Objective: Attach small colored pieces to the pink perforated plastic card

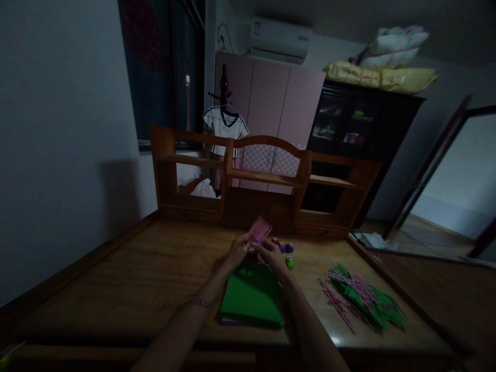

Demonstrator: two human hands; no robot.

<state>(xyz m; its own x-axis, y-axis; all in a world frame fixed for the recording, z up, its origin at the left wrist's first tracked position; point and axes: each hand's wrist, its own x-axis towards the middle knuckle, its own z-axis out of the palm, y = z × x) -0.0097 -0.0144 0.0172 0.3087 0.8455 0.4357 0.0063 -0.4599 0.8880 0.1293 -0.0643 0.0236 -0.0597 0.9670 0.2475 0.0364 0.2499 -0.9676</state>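
My left hand is closed on a pink sheet with a row of small dark marks or holes along its right edge. Close beside it, my right hand has its fingers pressed together at the sheet's lower edge, near a small purple item; whether they grip it is too dark to make out. Below both hands lies a stack of green sheets, with other colours showing at its bottom edge. Just past my right hand sit several small rounded items with white tops, among them a purple one and a green one.
To the right on the wooden desk lies a heap of pink strips and green cut pieces. A wooden shelf unit runs along the desk's back edge. The wall borders the left side.
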